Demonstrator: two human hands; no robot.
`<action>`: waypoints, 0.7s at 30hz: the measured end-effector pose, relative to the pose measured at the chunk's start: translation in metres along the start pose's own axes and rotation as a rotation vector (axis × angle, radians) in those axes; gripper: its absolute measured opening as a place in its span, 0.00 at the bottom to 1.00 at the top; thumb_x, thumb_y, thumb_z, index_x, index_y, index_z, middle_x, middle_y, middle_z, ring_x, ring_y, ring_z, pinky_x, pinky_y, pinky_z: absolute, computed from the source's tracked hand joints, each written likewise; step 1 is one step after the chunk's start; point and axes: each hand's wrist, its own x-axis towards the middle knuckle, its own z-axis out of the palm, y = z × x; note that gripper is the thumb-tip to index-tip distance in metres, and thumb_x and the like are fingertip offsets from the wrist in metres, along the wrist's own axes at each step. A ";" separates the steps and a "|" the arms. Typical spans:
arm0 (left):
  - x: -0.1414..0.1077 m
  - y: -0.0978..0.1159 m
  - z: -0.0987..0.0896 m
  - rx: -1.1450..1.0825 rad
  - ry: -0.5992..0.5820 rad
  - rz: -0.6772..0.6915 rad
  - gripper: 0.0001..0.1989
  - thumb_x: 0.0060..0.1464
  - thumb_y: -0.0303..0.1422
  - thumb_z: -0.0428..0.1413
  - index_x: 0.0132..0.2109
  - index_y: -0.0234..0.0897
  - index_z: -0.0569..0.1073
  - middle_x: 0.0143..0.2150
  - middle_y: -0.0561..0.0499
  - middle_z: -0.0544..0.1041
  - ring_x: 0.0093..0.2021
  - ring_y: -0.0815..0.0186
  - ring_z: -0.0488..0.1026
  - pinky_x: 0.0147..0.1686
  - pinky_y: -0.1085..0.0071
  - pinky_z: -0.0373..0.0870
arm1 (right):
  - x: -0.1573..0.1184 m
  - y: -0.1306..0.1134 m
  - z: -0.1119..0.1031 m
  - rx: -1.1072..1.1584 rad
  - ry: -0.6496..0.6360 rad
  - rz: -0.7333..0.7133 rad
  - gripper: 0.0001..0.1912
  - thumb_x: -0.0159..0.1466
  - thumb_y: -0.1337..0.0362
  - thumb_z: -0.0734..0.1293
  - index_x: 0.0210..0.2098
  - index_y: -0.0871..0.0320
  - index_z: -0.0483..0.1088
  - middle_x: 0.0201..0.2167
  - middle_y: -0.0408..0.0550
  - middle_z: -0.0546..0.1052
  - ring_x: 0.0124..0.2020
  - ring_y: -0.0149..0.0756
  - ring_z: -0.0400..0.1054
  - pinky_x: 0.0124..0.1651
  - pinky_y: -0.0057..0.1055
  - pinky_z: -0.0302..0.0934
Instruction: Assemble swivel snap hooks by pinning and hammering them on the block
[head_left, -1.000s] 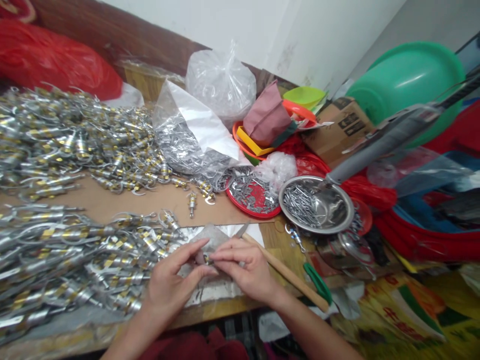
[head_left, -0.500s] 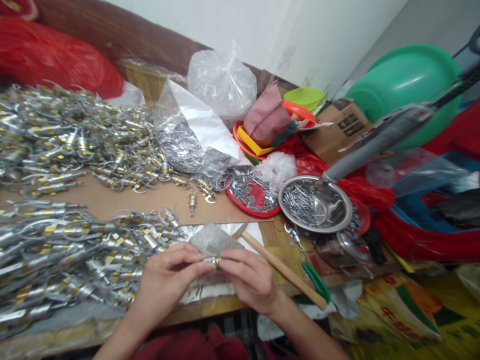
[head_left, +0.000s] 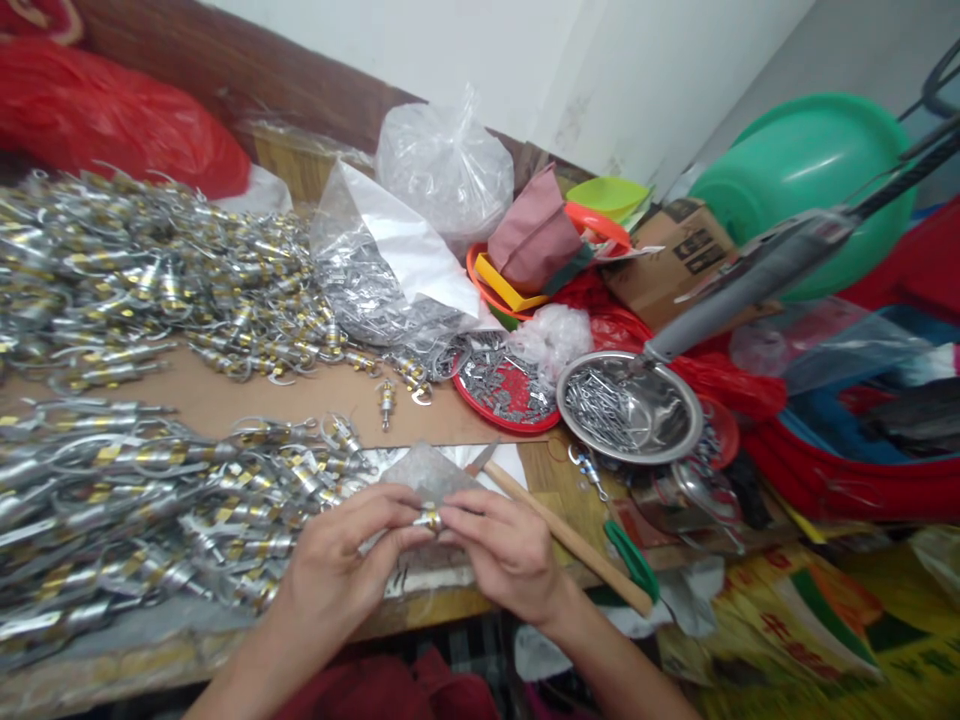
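Note:
A small silver metal fitting with a gold-coloured band (head_left: 427,519) is pinched between my two hands at the front of the bench. My left hand (head_left: 337,555) grips one end with thumb and fingertips. On the other end, the fingers of my right hand (head_left: 510,550) are closed, covering much of it. Just behind the hands is a grey metal block (head_left: 424,468), partly hidden by them. To their right a tool with a long wooden handle (head_left: 574,545) lies slantwise. A heap of similar fittings (head_left: 247,490) spreads beside my left hand.
A larger pile of fittings (head_left: 150,260) lies behind cardboard (head_left: 225,405). Toward the right are a red tray (head_left: 514,400) of small metal pieces and a steel bowl (head_left: 679,425) of pins. A grey bar (head_left: 750,290) slants above the bowl. Green-handled tool (head_left: 634,560) hangs over the edge.
Both hands stay together on the fitting and have shifted very slightly, with a little more of its gold band showing. The surroundings look the same.

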 end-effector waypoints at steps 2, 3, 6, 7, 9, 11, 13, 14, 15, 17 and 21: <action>-0.001 0.001 0.002 -0.027 0.023 -0.105 0.05 0.44 0.30 0.57 0.25 0.40 0.78 0.28 0.49 0.80 0.31 0.63 0.76 0.35 0.71 0.71 | 0.002 -0.004 0.002 0.112 0.022 0.176 0.10 0.56 0.72 0.63 0.36 0.60 0.74 0.32 0.52 0.76 0.32 0.33 0.71 0.35 0.26 0.66; -0.002 0.001 0.002 -0.037 0.020 -0.162 0.04 0.42 0.31 0.57 0.25 0.40 0.78 0.28 0.50 0.80 0.31 0.62 0.76 0.35 0.71 0.71 | 0.004 -0.005 0.002 0.157 0.030 0.264 0.09 0.55 0.71 0.65 0.34 0.60 0.75 0.30 0.51 0.77 0.31 0.33 0.71 0.34 0.26 0.66; -0.003 0.002 0.002 -0.064 -0.055 -0.329 0.10 0.37 0.33 0.61 0.32 0.40 0.78 0.32 0.49 0.81 0.33 0.59 0.76 0.37 0.67 0.72 | 0.006 -0.009 0.003 0.244 0.040 0.508 0.05 0.51 0.70 0.67 0.28 0.59 0.76 0.25 0.48 0.77 0.27 0.33 0.71 0.30 0.25 0.66; -0.004 0.002 0.002 -0.074 -0.083 -0.374 0.15 0.35 0.33 0.62 0.36 0.39 0.78 0.34 0.49 0.80 0.33 0.59 0.76 0.37 0.66 0.72 | 0.005 -0.009 0.004 0.280 0.034 0.584 0.05 0.51 0.69 0.68 0.28 0.60 0.76 0.24 0.48 0.77 0.24 0.32 0.70 0.27 0.25 0.65; -0.006 0.001 0.003 -0.094 -0.107 -0.439 0.21 0.34 0.35 0.62 0.41 0.38 0.76 0.37 0.48 0.80 0.34 0.58 0.76 0.39 0.64 0.71 | 0.005 -0.008 0.004 0.367 -0.016 0.711 0.06 0.51 0.66 0.68 0.28 0.61 0.76 0.23 0.47 0.76 0.18 0.29 0.68 0.20 0.23 0.63; -0.008 -0.002 0.005 -0.123 -0.092 -0.488 0.22 0.36 0.37 0.61 0.42 0.36 0.75 0.39 0.46 0.79 0.36 0.57 0.75 0.42 0.62 0.70 | 0.007 -0.001 0.002 0.399 -0.129 0.740 0.08 0.53 0.63 0.67 0.29 0.62 0.75 0.23 0.46 0.75 0.15 0.27 0.66 0.17 0.22 0.61; -0.010 -0.005 0.007 -0.189 -0.071 -0.542 0.24 0.36 0.38 0.61 0.44 0.36 0.74 0.41 0.46 0.78 0.39 0.57 0.74 0.43 0.63 0.69 | 0.014 0.016 -0.006 0.181 -0.208 0.648 0.09 0.56 0.62 0.65 0.30 0.60 0.75 0.24 0.45 0.76 0.19 0.28 0.68 0.22 0.22 0.64; -0.010 -0.006 0.008 -0.241 -0.063 -0.572 0.25 0.36 0.38 0.61 0.45 0.36 0.73 0.42 0.46 0.78 0.41 0.57 0.74 0.43 0.64 0.70 | 0.020 0.029 -0.011 0.008 -0.210 0.588 0.10 0.58 0.63 0.63 0.31 0.59 0.75 0.27 0.45 0.77 0.24 0.29 0.70 0.27 0.23 0.65; -0.010 -0.006 0.009 -0.303 -0.058 -0.602 0.27 0.36 0.38 0.62 0.47 0.36 0.71 0.43 0.46 0.77 0.42 0.58 0.73 0.43 0.65 0.70 | 0.026 0.044 -0.017 -0.220 -0.187 0.516 0.10 0.60 0.65 0.61 0.32 0.58 0.75 0.30 0.46 0.77 0.29 0.30 0.71 0.34 0.24 0.65; -0.010 -0.005 0.010 -0.435 -0.062 -0.663 0.31 0.36 0.36 0.62 0.51 0.37 0.67 0.44 0.47 0.77 0.43 0.59 0.72 0.41 0.68 0.71 | 0.039 0.079 -0.030 -0.398 -0.147 0.507 0.13 0.61 0.70 0.58 0.38 0.60 0.73 0.39 0.50 0.75 0.41 0.34 0.68 0.46 0.30 0.61; -0.009 0.000 0.012 -0.597 -0.045 -0.745 0.36 0.35 0.34 0.63 0.54 0.37 0.63 0.33 0.51 0.78 0.37 0.63 0.74 0.36 0.72 0.71 | 0.055 0.139 -0.041 -0.533 -0.302 0.506 0.15 0.54 0.76 0.60 0.34 0.57 0.74 0.36 0.50 0.76 0.40 0.39 0.68 0.45 0.33 0.59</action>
